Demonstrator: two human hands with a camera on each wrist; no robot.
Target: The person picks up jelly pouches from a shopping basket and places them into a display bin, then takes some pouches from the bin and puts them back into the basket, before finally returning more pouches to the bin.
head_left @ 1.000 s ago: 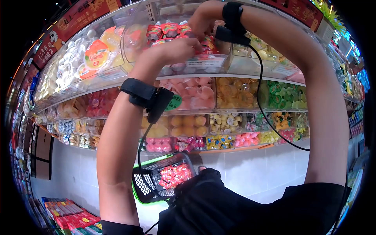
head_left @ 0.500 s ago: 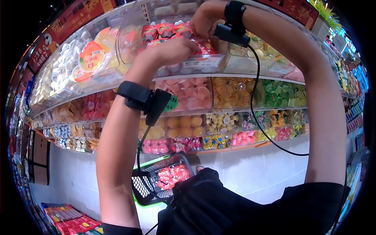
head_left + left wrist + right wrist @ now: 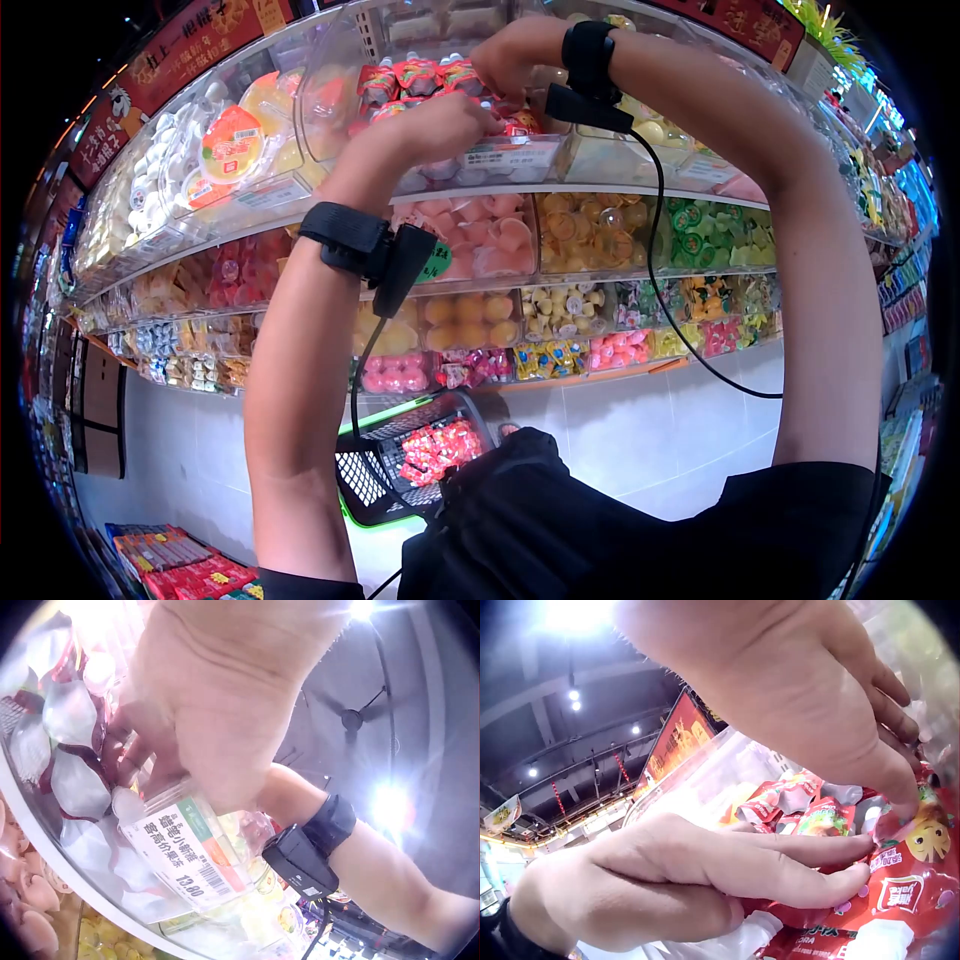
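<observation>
Both hands reach into a clear bin of red jelly pouches (image 3: pixel 418 76) with white spouts. My left hand (image 3: pixel 440 128) is over the bin's front edge. In the right wrist view its fingertips pinch the left edge of a red pouch (image 3: pixel 922 877) with a cartoon face. My right hand (image 3: pixel 512 58) comes in from the back right. Its thumb and fingers grip the top of the same pouch. In the left wrist view, the left hand's curled fingers (image 3: pixel 135 754) are partly hidden behind a price tag (image 3: pixel 187 851).
Shelves of bins with pink jelly cups (image 3: pixel 480 235), yellow ones (image 3: pixel 595 232) and green ones (image 3: pixel 705 235) run below. A clear divider (image 3: pixel 322 95) stands at the left. On the floor, a black basket (image 3: pixel 358 490) with a green rim holds red packets. Cables hang from both wrist cameras.
The right hand has shifted slightly left, closer to the left hand. The red pouch between them shows less now. The left hand stays nearly in place.
</observation>
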